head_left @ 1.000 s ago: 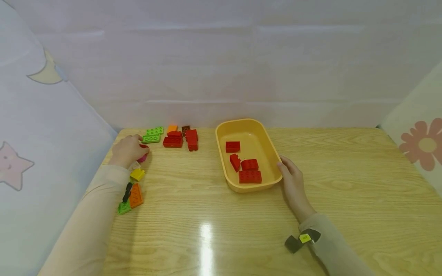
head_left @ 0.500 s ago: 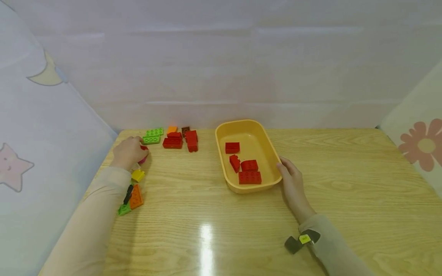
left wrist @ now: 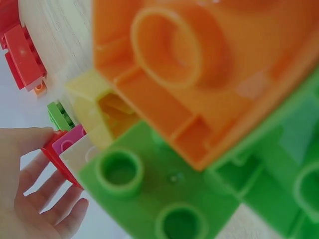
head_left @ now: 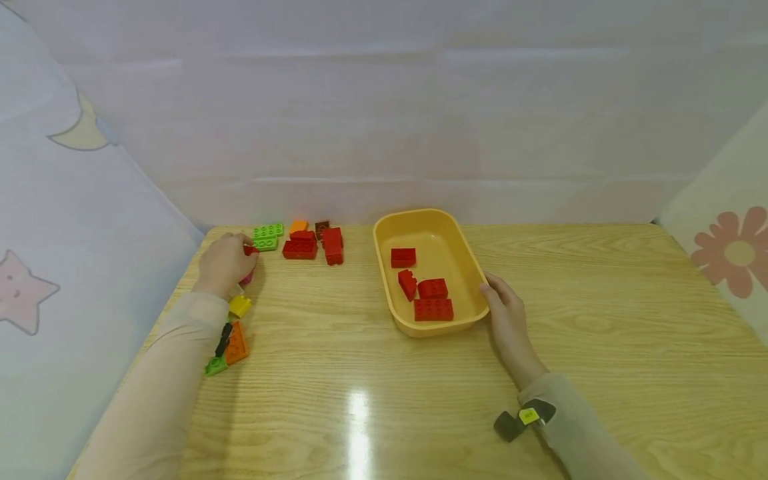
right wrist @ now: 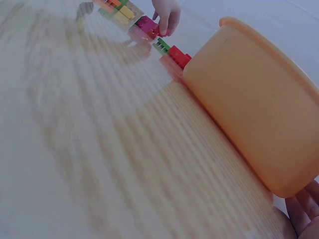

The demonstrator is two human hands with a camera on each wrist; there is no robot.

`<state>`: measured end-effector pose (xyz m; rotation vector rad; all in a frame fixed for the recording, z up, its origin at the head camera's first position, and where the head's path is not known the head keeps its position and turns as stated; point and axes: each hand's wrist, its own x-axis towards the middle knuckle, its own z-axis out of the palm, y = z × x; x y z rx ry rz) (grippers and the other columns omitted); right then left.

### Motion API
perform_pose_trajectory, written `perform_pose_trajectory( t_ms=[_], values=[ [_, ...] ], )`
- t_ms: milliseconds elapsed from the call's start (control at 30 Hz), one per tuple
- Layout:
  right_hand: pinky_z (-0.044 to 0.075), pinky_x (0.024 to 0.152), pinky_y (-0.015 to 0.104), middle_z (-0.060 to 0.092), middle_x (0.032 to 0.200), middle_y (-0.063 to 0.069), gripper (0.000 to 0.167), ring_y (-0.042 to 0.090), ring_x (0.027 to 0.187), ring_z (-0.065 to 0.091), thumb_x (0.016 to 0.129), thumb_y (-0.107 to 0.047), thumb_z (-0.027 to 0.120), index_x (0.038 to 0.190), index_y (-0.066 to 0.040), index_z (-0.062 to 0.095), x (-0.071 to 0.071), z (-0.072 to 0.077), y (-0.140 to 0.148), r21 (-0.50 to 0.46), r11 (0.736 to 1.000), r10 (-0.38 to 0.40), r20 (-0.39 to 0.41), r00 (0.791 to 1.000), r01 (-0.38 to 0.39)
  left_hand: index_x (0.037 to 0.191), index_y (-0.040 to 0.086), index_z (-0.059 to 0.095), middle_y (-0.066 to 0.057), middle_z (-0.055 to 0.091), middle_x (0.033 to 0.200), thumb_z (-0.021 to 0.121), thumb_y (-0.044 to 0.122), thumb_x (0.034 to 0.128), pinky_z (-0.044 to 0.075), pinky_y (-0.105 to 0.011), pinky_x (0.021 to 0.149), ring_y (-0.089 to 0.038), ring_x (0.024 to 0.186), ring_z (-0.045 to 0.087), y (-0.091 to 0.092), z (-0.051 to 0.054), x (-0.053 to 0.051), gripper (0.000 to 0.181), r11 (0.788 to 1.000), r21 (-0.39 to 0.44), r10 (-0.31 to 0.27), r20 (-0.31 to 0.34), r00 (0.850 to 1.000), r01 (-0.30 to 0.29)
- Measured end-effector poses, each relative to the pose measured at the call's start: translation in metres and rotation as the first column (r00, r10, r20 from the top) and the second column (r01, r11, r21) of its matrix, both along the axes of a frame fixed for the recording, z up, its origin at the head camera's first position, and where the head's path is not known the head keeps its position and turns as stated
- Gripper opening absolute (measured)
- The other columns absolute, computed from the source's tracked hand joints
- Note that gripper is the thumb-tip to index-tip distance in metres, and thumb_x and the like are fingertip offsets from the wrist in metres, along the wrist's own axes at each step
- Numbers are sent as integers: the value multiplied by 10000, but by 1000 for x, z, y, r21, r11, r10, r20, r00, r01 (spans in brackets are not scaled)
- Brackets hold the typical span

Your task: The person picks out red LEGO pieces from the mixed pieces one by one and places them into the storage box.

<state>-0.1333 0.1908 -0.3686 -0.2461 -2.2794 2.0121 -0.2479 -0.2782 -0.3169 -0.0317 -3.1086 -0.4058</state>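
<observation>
In the head view my left hand (head_left: 223, 265) is at the table's far left, pinching a red brick (head_left: 250, 250) between thumb and fingers. Just below that brick is a magenta brick (head_left: 247, 279), mostly covered by the hand. The left wrist view shows the thumb on one side of the red brick (left wrist: 59, 158) and the fingers spread on the other, with the magenta brick (left wrist: 68, 140) right beside it. My right hand (head_left: 510, 323) grips the right side of a yellow plastic tub (head_left: 432, 243), thumb at its rim. Several red bricks (head_left: 433, 309) lie inside the tub.
Down the left edge lie a yellow brick (head_left: 240, 306), an orange brick (head_left: 237, 343) and a green brick (head_left: 216, 365). Toward the back are green bricks (head_left: 267, 231), an orange piece (head_left: 299, 227), a brown brick (head_left: 322, 229) and red bricks (head_left: 333, 246). A pale wall stands behind.
My left hand has shifted very slightly, and the red brick in it sits a little farther from the magenta brick. My right hand and the tub stay in place.
</observation>
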Motion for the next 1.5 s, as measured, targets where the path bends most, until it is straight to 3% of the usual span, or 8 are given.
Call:
perform_pose_trajectory(
  t_ms=[567,800,1100,1500],
  values=[
    [434,956,128,469,1467,99,498,206,1284,475,1062,-330,457,1463,-35,459,0,2,1,28,1000,-8,1,1000,8,1224,-39,609,-266,581,1164,588,245,981,495,-576,830,-439,994,573,11,5,0,375,999,-6,-47,-109,993,46],
    [437,936,115,485,1450,110,493,174,1244,493,1061,-324,461,1452,-23,470,0,2,1,38,999,-14,-5,1000,14,1228,-45,609,-263,571,1227,612,227,972,476,-577,903,-447,1095,552,29,11,1,374,998,-5,-68,-126,990,68],
    [436,932,110,484,1450,114,497,197,1252,491,1061,-328,456,1454,-23,466,1,3,0,54,998,-14,-1,1000,14,1201,-30,640,-240,585,1252,628,222,963,462,-565,951,-437,1150,547,51,10,0,347,991,22,-128,-188,974,134],
    [427,926,101,499,1438,110,495,160,1221,503,1059,-336,462,1447,-29,479,0,0,1,73,997,-18,-12,1000,18,1241,21,629,-184,568,1311,651,240,960,434,-546,1011,-396,1216,517,84,18,1,357,978,48,-191,-199,961,205]
  ],
)
